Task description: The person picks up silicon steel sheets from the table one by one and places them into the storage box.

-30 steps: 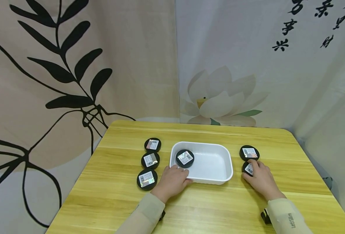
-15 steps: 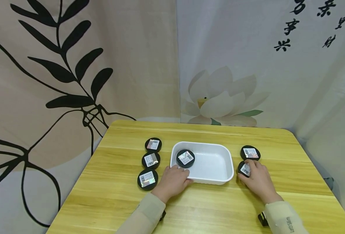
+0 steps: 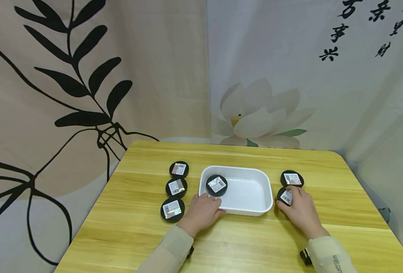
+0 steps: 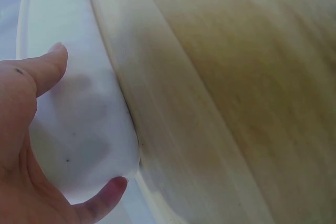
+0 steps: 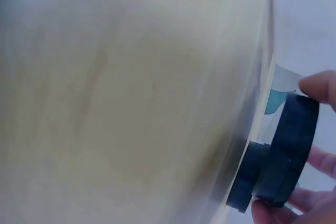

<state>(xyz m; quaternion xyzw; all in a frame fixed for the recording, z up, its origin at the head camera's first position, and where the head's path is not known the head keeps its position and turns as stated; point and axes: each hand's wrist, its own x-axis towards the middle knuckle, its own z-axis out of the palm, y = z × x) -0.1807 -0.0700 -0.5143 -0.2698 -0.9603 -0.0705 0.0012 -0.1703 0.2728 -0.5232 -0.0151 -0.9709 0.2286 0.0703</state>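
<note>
My left hand (image 3: 202,210) grips the near left corner of a white plastic tray (image 3: 251,189). Thumb and a finger lie along the tray's outer wall (image 4: 73,124) in the left wrist view. Inside the tray, at its left end, rests a flat round black container (image 3: 216,185) with a silver barcode label. To the right of the tray, my right hand (image 3: 298,208) holds a similar black container (image 3: 285,196) by its edge, label up. The right wrist view shows this held container (image 5: 289,150) pinched between thumb and fingers, a second container (image 5: 247,177) behind it.
One more black container (image 3: 292,178) lies just beyond the right hand. Left of the tray, three others stand in a column: far (image 3: 179,169), middle (image 3: 176,187) and near (image 3: 172,209). Everything sits on a wooden table (image 3: 242,242), with a printed curtain (image 3: 167,76) behind its back edge.
My right hand has shifted slightly left towards the tray with the black container, mostly in the first half second. The left hand and the tray stay in place.
</note>
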